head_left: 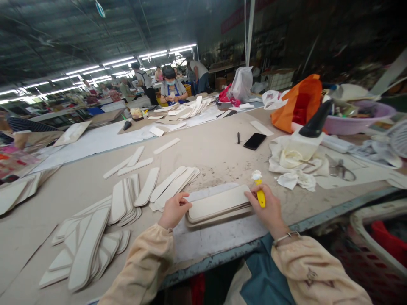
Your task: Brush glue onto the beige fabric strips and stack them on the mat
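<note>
A long cream panel with rounded corners [219, 202] lies on top of a small stack of similar panels, close to the table's front edge. My left hand [173, 209] pinches its left end between thumb and fingers. At the right end, my right hand [269, 208] touches the panel with its fingertips while gripping a yellow-handled brush [260, 196]. The brush's white head points away from me; whether it is bristle or paste I cannot tell. White paper [219, 237] lies under the stack. Several loose panels [89, 245] are heaped and fanned out to the left of my left hand.
Right of my hands stand a cut-open white container [302, 146], crumpled tissue [297, 180] and scissors [341, 169]. Farther back lie a black phone [255, 141], an orange bag [294, 106] and a purple basin [359, 118]. A co-worker [173, 90] sits across the table.
</note>
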{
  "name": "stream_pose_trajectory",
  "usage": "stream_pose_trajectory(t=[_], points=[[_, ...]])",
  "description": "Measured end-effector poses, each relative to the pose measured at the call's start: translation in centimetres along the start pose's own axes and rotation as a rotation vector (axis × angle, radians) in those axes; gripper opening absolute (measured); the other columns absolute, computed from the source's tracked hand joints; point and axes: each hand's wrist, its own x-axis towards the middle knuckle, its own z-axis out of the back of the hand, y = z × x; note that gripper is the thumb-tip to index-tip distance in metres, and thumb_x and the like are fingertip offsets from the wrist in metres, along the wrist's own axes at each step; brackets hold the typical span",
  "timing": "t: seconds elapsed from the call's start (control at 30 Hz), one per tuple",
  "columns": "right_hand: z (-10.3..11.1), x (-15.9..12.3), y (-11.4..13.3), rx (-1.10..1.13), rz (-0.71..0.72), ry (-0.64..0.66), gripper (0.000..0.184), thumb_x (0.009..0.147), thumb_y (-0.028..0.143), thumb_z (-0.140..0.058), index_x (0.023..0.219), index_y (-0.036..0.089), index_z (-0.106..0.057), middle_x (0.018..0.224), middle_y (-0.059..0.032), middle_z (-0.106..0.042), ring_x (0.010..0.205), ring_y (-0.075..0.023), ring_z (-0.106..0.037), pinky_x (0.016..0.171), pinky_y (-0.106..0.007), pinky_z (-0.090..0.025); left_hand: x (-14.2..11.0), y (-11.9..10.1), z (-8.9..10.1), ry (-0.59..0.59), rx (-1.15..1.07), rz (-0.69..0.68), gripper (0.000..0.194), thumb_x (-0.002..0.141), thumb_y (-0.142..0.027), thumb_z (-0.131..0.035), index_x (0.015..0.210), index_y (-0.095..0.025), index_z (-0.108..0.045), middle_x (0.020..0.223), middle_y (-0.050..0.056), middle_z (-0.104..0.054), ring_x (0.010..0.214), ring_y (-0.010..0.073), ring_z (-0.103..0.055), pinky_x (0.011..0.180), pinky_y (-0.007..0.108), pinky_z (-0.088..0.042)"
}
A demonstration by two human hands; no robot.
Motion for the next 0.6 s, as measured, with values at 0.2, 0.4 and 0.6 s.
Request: stream_pose_trajectory(t=[0.2,0.4,0.6], points=[[-0.1,0.3,0.3,-0.003,-0.009,0.030,0.028,0.081,0.049,-0.061,0.085,0.023,-0.053,0.071,-0.0007,-0.064,0.065,-0.0209,-0.063,0.064,-0.032,-0.047,-0.1,0.0,0.0,-0.001,0.081,-0.017,0.039,0.069,-0.034,-0.059,0.103,-0.015,-0.064,0.070,-0.001,-0.069,0.067,0.0175,-0.064,0.070,0.029,-0.046],[-0.4,0.3,0.1,-0.005,-0.023,0.082,0.019,0.082,0.040,-0.059,0.088,0.024,-0.050,0.073,-0.0002,-0.065,0.066,-0.0214,-0.064,0.064,-0.033,-0.048,0.1,0.3,0.2,0.010,0.146,-0.030,0.045,0.069,-0.041,-0.058,0.104,-0.014,-0.066,0.069,0.000,-0.068,0.066,0.0196,-0.063,0.068,0.031,-0.046],[-0.8,0.4,-0.4,-0.042,-0.031,0.058,0.018,0.081,0.033,-0.058,0.092,0.024,-0.048,0.097,-0.0052,-0.067,0.087,-0.0248,-0.065,0.080,-0.040,-0.049,0.8,1.2,0.3,0.048,0.271,-0.060,0.045,0.071,-0.051,-0.055,0.094,-0.016,-0.073,0.084,0.006,-0.071,0.079,0.0240,-0.065,0.076,0.035,-0.047]])
